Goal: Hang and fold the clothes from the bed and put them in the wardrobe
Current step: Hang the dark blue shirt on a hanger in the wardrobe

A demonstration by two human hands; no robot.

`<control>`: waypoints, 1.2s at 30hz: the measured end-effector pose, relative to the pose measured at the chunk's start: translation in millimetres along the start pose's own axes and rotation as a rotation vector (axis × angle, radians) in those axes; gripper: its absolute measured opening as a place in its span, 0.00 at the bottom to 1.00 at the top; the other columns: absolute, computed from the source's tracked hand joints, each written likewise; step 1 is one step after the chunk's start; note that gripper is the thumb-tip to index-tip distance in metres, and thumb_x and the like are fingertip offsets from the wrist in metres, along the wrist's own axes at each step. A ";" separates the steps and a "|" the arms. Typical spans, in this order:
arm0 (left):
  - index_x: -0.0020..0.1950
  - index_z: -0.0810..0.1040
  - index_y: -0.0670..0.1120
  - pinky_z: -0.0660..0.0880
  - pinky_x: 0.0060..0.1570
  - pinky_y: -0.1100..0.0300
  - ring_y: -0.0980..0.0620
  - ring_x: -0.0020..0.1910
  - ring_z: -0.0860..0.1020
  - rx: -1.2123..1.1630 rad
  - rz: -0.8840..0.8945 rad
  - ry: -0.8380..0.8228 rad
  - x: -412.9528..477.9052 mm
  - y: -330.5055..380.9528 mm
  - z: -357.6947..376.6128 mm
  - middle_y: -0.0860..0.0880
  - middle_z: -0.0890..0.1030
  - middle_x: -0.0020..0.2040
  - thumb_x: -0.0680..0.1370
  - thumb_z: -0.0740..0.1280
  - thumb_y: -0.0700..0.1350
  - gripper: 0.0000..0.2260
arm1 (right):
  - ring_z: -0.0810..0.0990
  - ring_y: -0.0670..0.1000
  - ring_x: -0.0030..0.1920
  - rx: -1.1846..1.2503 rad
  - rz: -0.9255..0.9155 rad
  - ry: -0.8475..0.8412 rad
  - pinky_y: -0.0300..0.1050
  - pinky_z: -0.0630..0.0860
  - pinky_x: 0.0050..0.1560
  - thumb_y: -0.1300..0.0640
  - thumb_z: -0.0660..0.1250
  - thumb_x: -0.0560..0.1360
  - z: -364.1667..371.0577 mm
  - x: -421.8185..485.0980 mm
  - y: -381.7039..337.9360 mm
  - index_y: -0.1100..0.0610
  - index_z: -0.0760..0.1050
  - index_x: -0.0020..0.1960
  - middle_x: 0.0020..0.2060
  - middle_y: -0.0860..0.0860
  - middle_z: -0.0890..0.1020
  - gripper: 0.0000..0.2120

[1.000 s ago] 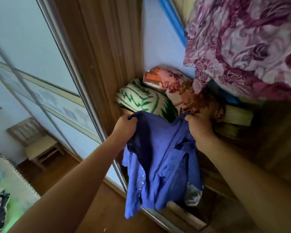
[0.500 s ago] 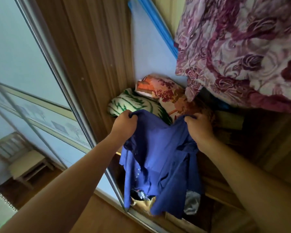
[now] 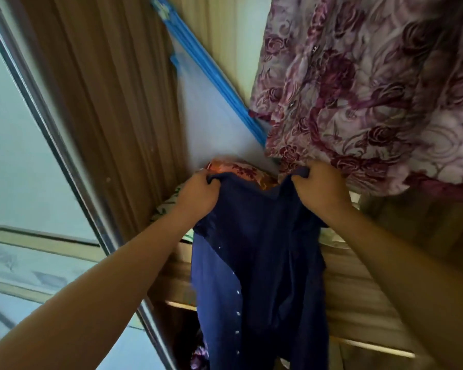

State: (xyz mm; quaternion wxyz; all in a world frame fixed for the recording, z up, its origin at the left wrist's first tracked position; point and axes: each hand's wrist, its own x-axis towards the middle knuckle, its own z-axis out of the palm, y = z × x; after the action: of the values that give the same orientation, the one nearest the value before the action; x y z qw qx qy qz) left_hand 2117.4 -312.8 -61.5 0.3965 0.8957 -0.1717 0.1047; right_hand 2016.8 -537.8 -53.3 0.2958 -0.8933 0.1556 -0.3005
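Observation:
A dark blue buttoned shirt [image 3: 257, 263] hangs down in front of the open wardrobe. My left hand [image 3: 198, 194] grips its top edge on the left and my right hand [image 3: 318, 186] grips it on the right, both fists closed on the cloth. The shirt's top edge is at the height of a wooden wardrobe shelf [image 3: 358, 289]. Behind the shirt, on that shelf, lie a folded orange-red floral cloth [image 3: 241, 170] and a green-and-white patterned bundle [image 3: 169, 206], both mostly hidden by my hands and the shirt.
A purple rose-patterned garment [image 3: 372, 89] hangs at the upper right, just above my right hand. A pale blue bag with a bright blue edge [image 3: 211, 76] leans at the wardrobe's back. The sliding door's metal frame [image 3: 51, 134] runs down the left.
Both hands have lifted the blue shirt higher, up to the shelf and under the purple garment. The view has tilted up, and the chair and bed are out of sight.

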 end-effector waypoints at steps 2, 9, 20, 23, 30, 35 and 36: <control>0.48 0.75 0.44 0.66 0.42 0.55 0.42 0.47 0.77 -0.016 0.056 -0.010 16.5 15.0 -12.8 0.45 0.78 0.44 0.82 0.60 0.43 0.06 | 0.75 0.55 0.37 -0.026 -0.031 0.059 0.43 0.62 0.32 0.56 0.66 0.78 -16.1 11.9 -16.6 0.52 0.65 0.36 0.33 0.48 0.71 0.14; 0.42 0.72 0.46 0.66 0.42 0.55 0.44 0.45 0.76 -0.033 0.258 0.035 80.1 98.7 -64.2 0.48 0.76 0.40 0.81 0.59 0.46 0.09 | 0.79 0.66 0.48 -0.294 -0.183 0.236 0.49 0.68 0.39 0.53 0.65 0.78 -99.0 61.6 -88.0 0.55 0.68 0.40 0.46 0.64 0.80 0.11; 0.52 0.75 0.40 0.70 0.45 0.52 0.43 0.46 0.74 0.059 0.506 0.292 145.5 195.8 -166.5 0.42 0.78 0.46 0.82 0.58 0.45 0.10 | 0.79 0.70 0.53 -0.725 -0.294 0.576 0.55 0.69 0.42 0.52 0.63 0.80 -220.0 148.7 -144.6 0.64 0.73 0.60 0.55 0.69 0.78 0.16; 0.49 0.73 0.41 0.67 0.44 0.55 0.44 0.45 0.74 0.095 0.503 0.264 151.3 180.9 -153.4 0.44 0.77 0.44 0.81 0.59 0.44 0.07 | 0.80 0.69 0.51 -0.746 -0.323 0.517 0.52 0.68 0.40 0.51 0.63 0.81 -206.1 151.7 -129.9 0.64 0.74 0.59 0.53 0.68 0.79 0.16; 0.50 0.77 0.39 0.71 0.48 0.53 0.40 0.49 0.78 0.152 0.449 0.053 150.7 105.3 -70.2 0.38 0.81 0.48 0.80 0.62 0.42 0.07 | 0.81 0.64 0.49 -0.776 -0.323 0.288 0.49 0.71 0.39 0.49 0.61 0.82 -123.3 133.0 -49.6 0.63 0.76 0.59 0.52 0.64 0.81 0.17; 0.49 0.75 0.39 0.72 0.45 0.49 0.38 0.47 0.77 0.260 0.441 -0.163 134.4 42.2 -9.6 0.37 0.79 0.47 0.78 0.62 0.44 0.09 | 0.82 0.63 0.45 -0.830 -0.296 0.107 0.48 0.67 0.36 0.48 0.64 0.79 -54.6 105.7 9.8 0.60 0.75 0.60 0.48 0.60 0.82 0.16; 0.49 0.76 0.40 0.73 0.45 0.48 0.38 0.48 0.78 0.280 0.432 -0.219 126.9 31.2 0.3 0.38 0.79 0.48 0.77 0.62 0.46 0.10 | 0.82 0.62 0.44 -0.834 -0.278 0.048 0.47 0.69 0.34 0.48 0.65 0.79 -37.8 96.5 22.4 0.59 0.76 0.60 0.47 0.59 0.82 0.16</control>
State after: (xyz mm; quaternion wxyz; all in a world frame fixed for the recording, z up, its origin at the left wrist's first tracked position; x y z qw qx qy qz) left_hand 2221.9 -361.0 0.4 0.2163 0.8904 -0.3844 0.1121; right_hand 2065.2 -615.6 0.0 -0.1372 -0.9415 0.1485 -0.2694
